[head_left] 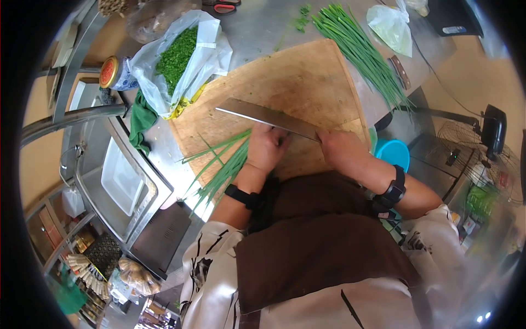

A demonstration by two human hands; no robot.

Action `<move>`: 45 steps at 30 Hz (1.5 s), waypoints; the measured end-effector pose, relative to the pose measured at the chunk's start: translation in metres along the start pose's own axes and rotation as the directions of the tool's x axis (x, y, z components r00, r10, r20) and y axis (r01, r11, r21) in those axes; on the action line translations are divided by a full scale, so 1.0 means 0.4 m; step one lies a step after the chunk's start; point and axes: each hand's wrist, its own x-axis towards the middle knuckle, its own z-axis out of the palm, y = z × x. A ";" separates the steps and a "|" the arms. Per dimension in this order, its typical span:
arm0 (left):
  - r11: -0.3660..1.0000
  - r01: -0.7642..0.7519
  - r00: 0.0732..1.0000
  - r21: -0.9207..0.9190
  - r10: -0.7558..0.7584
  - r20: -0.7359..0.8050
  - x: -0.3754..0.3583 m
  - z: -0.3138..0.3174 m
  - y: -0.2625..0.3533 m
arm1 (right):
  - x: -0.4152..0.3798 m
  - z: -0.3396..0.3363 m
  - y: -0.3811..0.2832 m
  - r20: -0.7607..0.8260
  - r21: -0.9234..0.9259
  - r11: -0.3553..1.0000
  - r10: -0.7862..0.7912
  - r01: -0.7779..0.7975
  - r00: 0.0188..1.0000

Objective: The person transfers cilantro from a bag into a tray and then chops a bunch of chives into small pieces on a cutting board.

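My right hand (344, 149) is wrapped round the handle of a broad kitchen cleaver (262, 113), whose blade points left above the wooden cutting board (296, 71). With curled fingers, my left hand (266, 147) grips a bundle of long green chives (233, 164) just below the blade. The chives' loose ends trail left over the board's near edge. Exactly where the blade meets the bundle is hidden by my fingers. A white plastic bag (211, 49) at the board's upper left holds finely chopped greens (178, 60).
More whole chives (356, 52) lie right of the board, beside a wooden-handled knife (400, 72). A tied bag (392, 24) sits behind them. To the left are a red-lidded jar (109, 72), a green cloth (141, 122) and a sink with a white tub (121, 175).
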 end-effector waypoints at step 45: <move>1.000 -0.003 0.990 0.006 0.004 -0.140 -0.015 0.007 0.010 | -0.049 -0.087 -0.049 0.106 -0.066 0.994 0.094 -0.088 0.990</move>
